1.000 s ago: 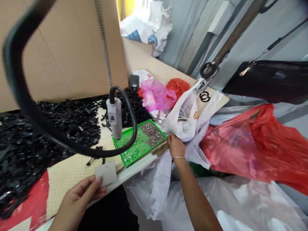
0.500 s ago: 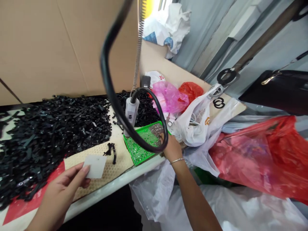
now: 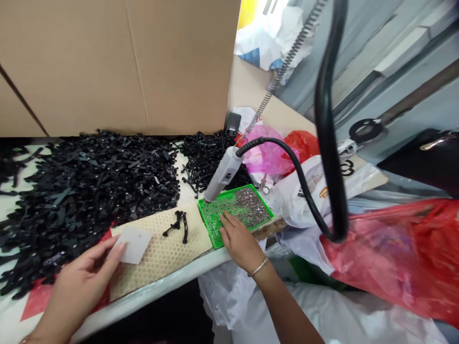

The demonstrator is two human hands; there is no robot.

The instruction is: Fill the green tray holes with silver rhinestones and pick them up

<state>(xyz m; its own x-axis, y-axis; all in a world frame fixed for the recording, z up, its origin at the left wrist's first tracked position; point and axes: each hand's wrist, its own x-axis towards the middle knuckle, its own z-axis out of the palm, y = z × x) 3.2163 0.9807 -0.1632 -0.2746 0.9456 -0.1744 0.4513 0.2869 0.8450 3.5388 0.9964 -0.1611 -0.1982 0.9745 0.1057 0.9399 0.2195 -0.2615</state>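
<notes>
My left hand (image 3: 84, 277) pinches a thin whitish square plate (image 3: 135, 244) between thumb and fingers, over the left part of a cream honeycomb-patterned mat (image 3: 158, 267). With fingers stretched out, my right hand (image 3: 244, 243) lies over the front of a green tray (image 3: 209, 230); nothing shows in its grasp. Small silvery metal pieces (image 3: 253, 205) heap up at the tray's right end, while others sit in rows of holes on its left. A white-grey electric screwdriver (image 3: 224, 174) hangs tilted, its tip at the tray's back left corner. A few black strip-like parts (image 3: 184, 227) rest on the mat.
A big pile of black parts (image 3: 100, 186) covers the table's left, with a smaller pile (image 3: 208, 155) behind the tray. Cardboard (image 3: 107, 67) stands at the back. A thick black cable (image 3: 328, 119) loops in front. Plastic bags (image 3: 405, 258) crowd the right.
My right hand has moved from the tray's right end to its front left part. The screwdriver has swung from nearly upright to tilted. The left hand still holds the plate. The view has shifted.
</notes>
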